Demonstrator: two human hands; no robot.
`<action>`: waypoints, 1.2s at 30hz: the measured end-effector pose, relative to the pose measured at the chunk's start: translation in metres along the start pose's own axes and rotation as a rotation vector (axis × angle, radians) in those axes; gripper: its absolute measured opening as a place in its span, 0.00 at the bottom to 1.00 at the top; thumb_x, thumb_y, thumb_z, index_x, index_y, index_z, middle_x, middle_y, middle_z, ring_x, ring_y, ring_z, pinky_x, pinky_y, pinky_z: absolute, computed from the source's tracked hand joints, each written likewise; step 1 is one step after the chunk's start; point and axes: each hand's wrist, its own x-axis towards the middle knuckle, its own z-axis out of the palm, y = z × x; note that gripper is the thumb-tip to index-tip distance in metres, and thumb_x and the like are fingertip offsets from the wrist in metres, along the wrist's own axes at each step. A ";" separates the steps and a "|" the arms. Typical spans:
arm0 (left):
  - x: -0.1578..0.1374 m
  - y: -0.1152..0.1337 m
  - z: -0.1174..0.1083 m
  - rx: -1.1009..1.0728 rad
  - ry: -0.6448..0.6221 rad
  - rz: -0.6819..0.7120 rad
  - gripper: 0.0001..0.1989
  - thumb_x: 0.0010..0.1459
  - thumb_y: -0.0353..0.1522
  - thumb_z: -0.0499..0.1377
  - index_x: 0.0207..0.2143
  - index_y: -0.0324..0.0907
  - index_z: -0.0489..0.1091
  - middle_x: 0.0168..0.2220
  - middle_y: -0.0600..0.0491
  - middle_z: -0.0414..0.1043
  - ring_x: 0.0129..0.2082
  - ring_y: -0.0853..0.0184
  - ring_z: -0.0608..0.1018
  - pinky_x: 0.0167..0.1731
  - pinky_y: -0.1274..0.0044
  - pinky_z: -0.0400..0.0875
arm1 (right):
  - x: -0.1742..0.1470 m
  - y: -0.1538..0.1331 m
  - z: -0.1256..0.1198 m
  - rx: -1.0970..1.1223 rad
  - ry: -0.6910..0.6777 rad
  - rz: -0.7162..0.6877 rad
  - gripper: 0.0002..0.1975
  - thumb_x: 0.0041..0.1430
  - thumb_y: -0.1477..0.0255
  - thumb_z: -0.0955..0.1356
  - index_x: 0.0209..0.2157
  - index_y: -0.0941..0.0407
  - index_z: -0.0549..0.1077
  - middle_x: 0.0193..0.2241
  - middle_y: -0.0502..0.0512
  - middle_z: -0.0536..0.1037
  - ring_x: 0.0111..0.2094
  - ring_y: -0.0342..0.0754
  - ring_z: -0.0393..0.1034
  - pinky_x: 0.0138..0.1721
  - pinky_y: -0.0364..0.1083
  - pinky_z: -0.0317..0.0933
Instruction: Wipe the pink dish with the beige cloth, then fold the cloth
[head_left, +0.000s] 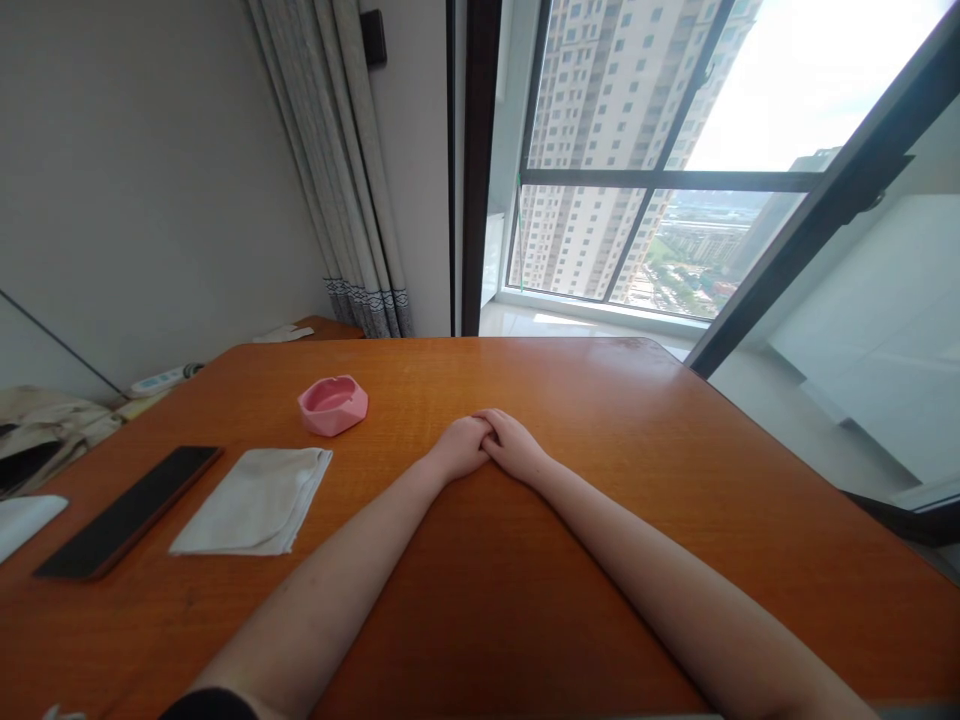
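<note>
My left hand [460,447] and my right hand [517,446] are clasped together on the wooden table [585,400], both forearms stretched forward. The right fingers lie over the left ones, and both hands look closed with no object between them. To the left of my hands stands a pink faceted ashtray [333,407]. A folded white cloth [251,502] lies flat nearer to me, beside my left forearm. Further left is a long flat black-topped object [135,512], whose kind I cannot make out.
A white object [26,522] is cut off at the left edge. Beyond the table's left side are a power strip [161,380] and a bundle of beige fabric [56,425]. A curtain [330,160] hangs behind, and a dark-framed window [652,180] stands beyond the far edge.
</note>
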 end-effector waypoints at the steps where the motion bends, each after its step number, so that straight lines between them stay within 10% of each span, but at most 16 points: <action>1: 0.000 0.000 0.000 0.000 -0.001 0.001 0.12 0.47 0.26 0.53 0.35 0.39 0.71 0.38 0.48 0.75 0.38 0.62 0.76 0.39 0.75 0.69 | 0.000 0.000 0.000 0.000 0.000 -0.001 0.20 0.48 0.81 0.62 0.45 0.57 0.68 0.42 0.58 0.73 0.45 0.49 0.66 0.49 0.50 0.59; 13: 0.001 0.005 -0.004 0.062 -0.029 0.027 0.09 0.49 0.26 0.54 0.34 0.39 0.70 0.37 0.49 0.74 0.37 0.64 0.75 0.38 0.75 0.68 | 0.000 0.003 0.001 0.006 0.009 -0.009 0.21 0.49 0.80 0.62 0.46 0.57 0.68 0.43 0.58 0.72 0.46 0.49 0.66 0.50 0.50 0.59; 18: -0.013 0.009 -0.040 0.353 0.092 0.047 0.08 0.56 0.29 0.50 0.34 0.40 0.68 0.34 0.48 0.71 0.37 0.61 0.72 0.40 0.69 0.64 | -0.001 0.008 -0.001 0.127 0.064 0.040 0.21 0.55 0.71 0.63 0.51 0.56 0.64 0.42 0.57 0.72 0.35 0.46 0.68 0.42 0.48 0.64; 26: -0.083 -0.054 -0.127 0.643 0.528 -0.486 0.11 0.56 0.35 0.50 0.39 0.41 0.66 0.42 0.45 0.70 0.45 0.56 0.69 0.51 0.62 0.55 | 0.000 0.009 0.000 0.200 0.087 0.117 0.21 0.64 0.61 0.53 0.50 0.53 0.66 0.39 0.54 0.74 0.40 0.46 0.69 0.49 0.49 0.59; 30: -0.103 -0.084 -0.140 0.571 0.337 -0.764 0.17 0.56 0.40 0.49 0.42 0.39 0.67 0.39 0.43 0.72 0.40 0.55 0.73 0.45 0.63 0.61 | -0.001 0.009 -0.001 0.195 0.080 0.123 0.21 0.64 0.60 0.53 0.51 0.53 0.65 0.39 0.54 0.74 0.39 0.46 0.69 0.48 0.49 0.59; 36: -0.107 -0.096 -0.137 0.379 0.070 -0.735 0.22 0.56 0.45 0.47 0.40 0.39 0.71 0.41 0.43 0.72 0.40 0.57 0.73 0.35 0.72 0.67 | -0.001 0.007 -0.004 0.183 0.034 0.138 0.20 0.64 0.61 0.53 0.50 0.53 0.65 0.36 0.52 0.74 0.38 0.46 0.69 0.47 0.48 0.59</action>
